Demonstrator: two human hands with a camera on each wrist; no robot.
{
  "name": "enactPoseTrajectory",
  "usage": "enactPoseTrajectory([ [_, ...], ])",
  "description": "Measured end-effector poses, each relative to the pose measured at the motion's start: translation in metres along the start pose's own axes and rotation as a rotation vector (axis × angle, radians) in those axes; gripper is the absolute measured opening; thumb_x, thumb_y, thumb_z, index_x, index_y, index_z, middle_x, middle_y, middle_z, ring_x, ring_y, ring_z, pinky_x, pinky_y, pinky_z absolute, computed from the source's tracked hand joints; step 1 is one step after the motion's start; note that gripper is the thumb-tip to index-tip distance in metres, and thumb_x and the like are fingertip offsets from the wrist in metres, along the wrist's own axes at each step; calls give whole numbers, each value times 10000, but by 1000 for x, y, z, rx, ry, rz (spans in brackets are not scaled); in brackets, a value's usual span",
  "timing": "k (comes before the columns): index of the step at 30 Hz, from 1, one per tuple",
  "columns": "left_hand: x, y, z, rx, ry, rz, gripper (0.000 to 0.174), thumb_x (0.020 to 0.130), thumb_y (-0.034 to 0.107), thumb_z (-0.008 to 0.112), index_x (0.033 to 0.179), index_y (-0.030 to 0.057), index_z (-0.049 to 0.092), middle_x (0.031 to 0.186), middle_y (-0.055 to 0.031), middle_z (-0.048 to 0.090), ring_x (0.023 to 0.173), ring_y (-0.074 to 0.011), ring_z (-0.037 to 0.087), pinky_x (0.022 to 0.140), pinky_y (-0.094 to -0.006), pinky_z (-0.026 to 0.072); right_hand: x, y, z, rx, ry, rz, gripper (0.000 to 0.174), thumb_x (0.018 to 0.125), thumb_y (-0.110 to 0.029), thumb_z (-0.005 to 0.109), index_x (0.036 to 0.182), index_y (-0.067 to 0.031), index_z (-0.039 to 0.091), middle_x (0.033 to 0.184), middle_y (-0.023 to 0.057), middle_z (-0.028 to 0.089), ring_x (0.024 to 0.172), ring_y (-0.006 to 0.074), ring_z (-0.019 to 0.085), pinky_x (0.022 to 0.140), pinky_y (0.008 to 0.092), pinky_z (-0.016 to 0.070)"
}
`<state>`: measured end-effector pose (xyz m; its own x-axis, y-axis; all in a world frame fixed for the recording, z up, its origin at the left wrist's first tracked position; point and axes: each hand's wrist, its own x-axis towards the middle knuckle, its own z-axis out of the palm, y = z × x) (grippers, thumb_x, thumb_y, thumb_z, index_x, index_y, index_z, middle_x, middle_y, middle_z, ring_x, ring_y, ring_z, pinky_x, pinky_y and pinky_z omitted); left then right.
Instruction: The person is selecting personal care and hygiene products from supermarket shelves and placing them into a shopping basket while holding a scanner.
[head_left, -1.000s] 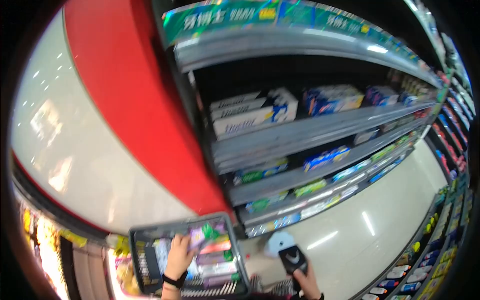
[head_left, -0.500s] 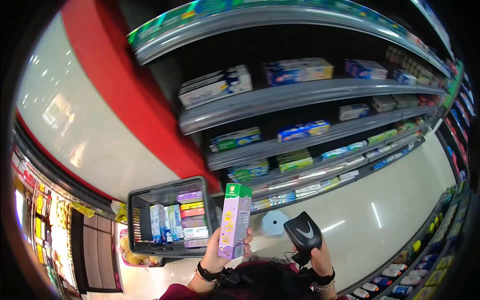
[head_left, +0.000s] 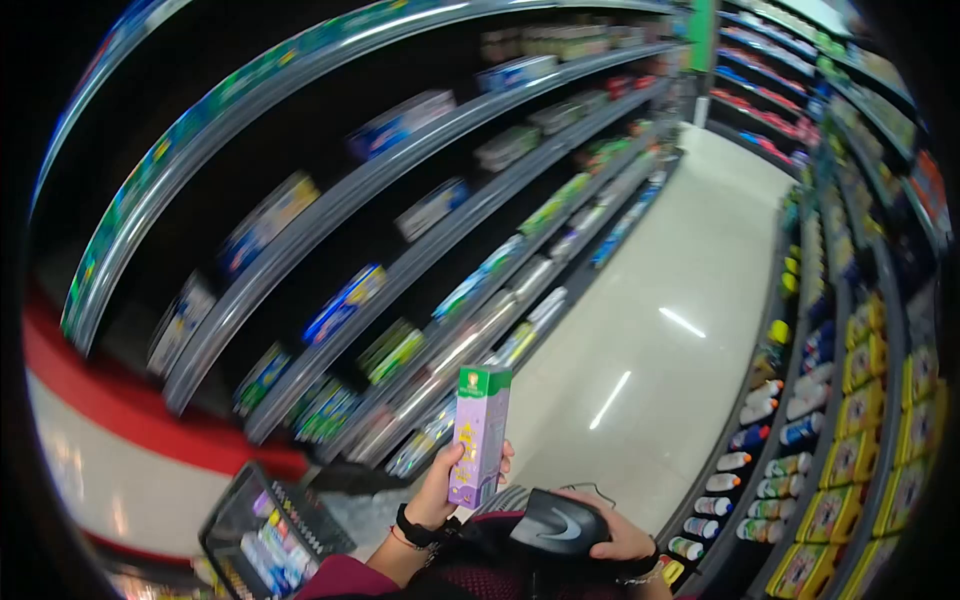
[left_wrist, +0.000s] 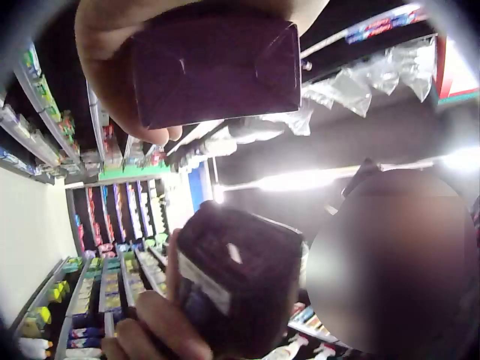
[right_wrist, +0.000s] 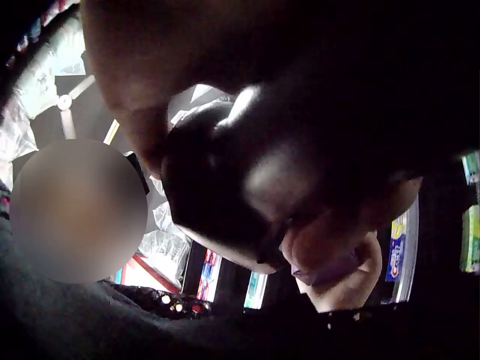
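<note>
In the head view a tall purple box with a green top (head_left: 480, 435) stands upright in the left hand (head_left: 435, 492), fingers and thumb round its lower half. To its right the right hand (head_left: 618, 530) grips a black handheld scanner (head_left: 560, 522), held level near the body. The left wrist view shows the dark end of the box (left_wrist: 217, 71) in the left hand (left_wrist: 112, 52), and the scanner (left_wrist: 240, 277) below with the right hand's fingers round it. In the right wrist view the scanner (right_wrist: 225, 180) is dark and close.
A basket (head_left: 235, 540) with several boxes is at the lower left. Shelves (head_left: 400, 270) holding toothpaste-like boxes run along the left; shelves of bottles and yellow packs (head_left: 860, 415) line the right. Pale floor (head_left: 660, 290) lies between them, and a red band (head_left: 150, 410) edges the left wall.
The view has swung right along the aisle. The left hand has lifted the purple box out of the basket and holds it upright. The scanner has turned from upright to nearly level.
</note>
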<state>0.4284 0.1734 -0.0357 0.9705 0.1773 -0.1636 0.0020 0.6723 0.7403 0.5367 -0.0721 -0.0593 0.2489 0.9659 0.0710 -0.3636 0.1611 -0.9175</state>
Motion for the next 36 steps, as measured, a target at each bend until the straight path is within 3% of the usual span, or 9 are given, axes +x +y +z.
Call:
enactPoseTrajectory([
  [5, 101, -17, 42, 282, -211, -120, 667, 871, 413, 589, 1352, 34, 324, 1153, -169, 547, 1024, -252, 582, 897, -383, 480, -37, 25, -38, 141, 453, -153, 1029, 731, -549, 719, 1440, 28, 247, 1462, 161, 339, 1371, 246, 298, 1128, 373, 196],
  [7, 144, -28, 59, 322, -296, -153, 674, 870, 346, 617, 1374, 59, 275, 1187, -160, 529, 1043, -252, 575, 933, -395, 462, -47, 20, -53, 91, 640, -270, 1050, 713, -556, 731, 1434, 25, 235, 1360, 184, 447, 1248, 268, 462, 1062, 382, 332],
  [9, 182, -40, 77, 337, -310, -157, 650, 873, 305, 618, 1367, 54, 276, 1193, -156, 525, 1067, -252, 570, 942, -397, 458, -66, 24, -69, 268, 776, -152, 813, 752, -483, 731, 1330, -8, 412, 962, 63, 614, 737, 111, 581, 618, 239, 478],
  [10, 204, -46, 78, 391, -317, -187, 603, 878, 265, 609, 1345, 59, 288, 1195, -152, 525, 1089, -249, 568, 955, -394, 452, -59, 19, -79, 176, 946, -149, 927, 668, -634, 723, 1297, -15, 438, 884, 33, 619, 702, 97, 587, 563, 212, 459],
  [13, 270, -62, 85, 376, -363, -236, 600, 879, 50, 608, 1346, 55, 230, 1231, -165, 505, 1149, -212, 522, 976, -373, 421, -48, -9, -113, 137, 1108, -210, 909, 717, -637, 679, 1319, -7, 418, 1007, 87, 611, 803, 141, 612, 635, 256, 520],
  [21, 456, -34, 66, 594, -312, 79, 760, 740, 181, 807, 1319, 10, 346, 1232, -105, 508, 1176, -188, 492, 989, -357, 409, 55, -78, -278, 129, 1033, -195, 871, 775, -606, 640, 1345, 11, 409, 1100, 140, 602, 903, 190, 617, 640, 326, 575],
  [23, 495, -12, 59, 739, -183, -113, 841, 702, 235, 844, 1328, -5, 337, 1214, -95, 512, 1154, -180, 497, 990, -356, 404, 88, -100, -323, 115, 896, -165, 869, 769, -611, 644, 1333, 12, 424, 1077, 132, 611, 897, 179, 619, 637, 323, 574],
  [25, 538, -9, 50, 668, -145, 257, 884, 685, 290, 858, 1325, -16, 330, 1207, -96, 513, 1131, -177, 502, 980, -354, 409, 116, -131, -363, 102, 829, -119, 875, 761, -619, 648, 1324, 14, 432, 1064, 127, 617, 867, 173, 625, 640, 316, 573],
  [36, 723, -22, 70, 650, 83, 229, 653, 839, 256, 719, 1321, 4, 360, 1189, -85, 539, 1080, -166, 531, 957, -340, 422, 152, -190, -561, 315, 830, -162, 803, 804, -485, 681, 1382, -36, 351, 1066, 138, 604, 789, 191, 641, 633, 323, 568],
])
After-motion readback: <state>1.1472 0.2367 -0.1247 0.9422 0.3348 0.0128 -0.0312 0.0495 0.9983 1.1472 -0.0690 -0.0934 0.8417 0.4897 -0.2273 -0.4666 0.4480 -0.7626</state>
